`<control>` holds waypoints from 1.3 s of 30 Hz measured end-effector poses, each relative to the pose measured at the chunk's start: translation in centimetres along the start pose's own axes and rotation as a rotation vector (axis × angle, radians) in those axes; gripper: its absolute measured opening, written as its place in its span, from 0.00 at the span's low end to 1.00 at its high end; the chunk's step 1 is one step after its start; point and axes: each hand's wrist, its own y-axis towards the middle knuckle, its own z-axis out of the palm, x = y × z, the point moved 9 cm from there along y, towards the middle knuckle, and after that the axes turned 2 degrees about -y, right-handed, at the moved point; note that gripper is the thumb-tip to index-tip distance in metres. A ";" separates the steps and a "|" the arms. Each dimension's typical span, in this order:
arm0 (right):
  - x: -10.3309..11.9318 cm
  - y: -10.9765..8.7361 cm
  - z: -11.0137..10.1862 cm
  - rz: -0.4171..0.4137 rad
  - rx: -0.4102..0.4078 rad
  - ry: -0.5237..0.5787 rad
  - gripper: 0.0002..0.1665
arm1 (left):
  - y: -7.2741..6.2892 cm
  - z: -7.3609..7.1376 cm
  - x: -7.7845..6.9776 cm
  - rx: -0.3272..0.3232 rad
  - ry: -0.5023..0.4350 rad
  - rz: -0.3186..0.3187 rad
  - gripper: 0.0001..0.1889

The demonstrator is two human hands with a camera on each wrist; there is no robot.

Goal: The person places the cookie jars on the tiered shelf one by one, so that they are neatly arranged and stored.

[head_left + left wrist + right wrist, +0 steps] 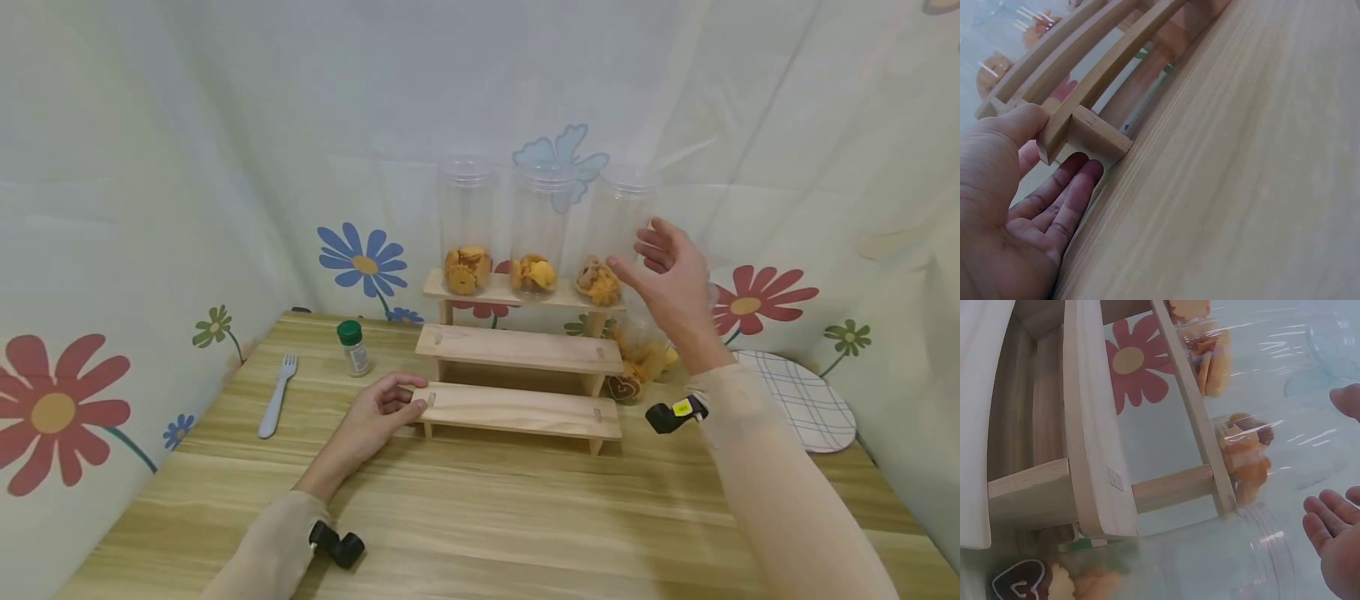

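Nearest you on the wood-grain desk (487, 517), the left hand (378, 408) is pinching the bottom tier's left end on a pale wooden three-tier stand (517, 407), set toward the desk's far edge. I'd go light there: brace it, don't drag it. Farther back, the right hand (675, 271) is loosely open, thumb well apart from the fingers, holding nothing, just beside the tall clear plastic jar (617, 221) at the top tier's right end. For any nudge I'd wrap low on the body, because slick plastic on a narrow tier probably tips easily. Texture-wise: streaky desktop, flat straight-edged boards, then the jar, a glossy cylinder with a ridged lid and crinkly-edged golden cookies (604, 289) at the bottom.
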 end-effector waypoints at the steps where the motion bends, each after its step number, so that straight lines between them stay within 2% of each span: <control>1: 0.0 -0.2 -0.3 -0.002 -0.013 0.009 0.58 | 0.0 0.0 0.0 -0.001 0.000 0.000 0.20; 8: 0.0 -2.1 -2.9 -0.032 -0.098 0.094 0.53 | 0.0 0.0 0.1 -0.009 0.008 -0.001 0.20; 18: -2.1 -5.3 -5.3 -0.009 -0.193 0.099 0.49 | 0.0 -0.1 0.1 -0.007 0.016 0.007 0.20; 26: -4.4 -7.4 -5.7 0.002 -0.229 0.126 0.47 | 0.0 0.1 0.0 0.000 0.014 0.022 0.19; 39: -8.4 -9.0 -4.5 0.056 -0.250 0.152 0.41 | 0.3 0.2 0.3 0.002 0.000 0.026 0.19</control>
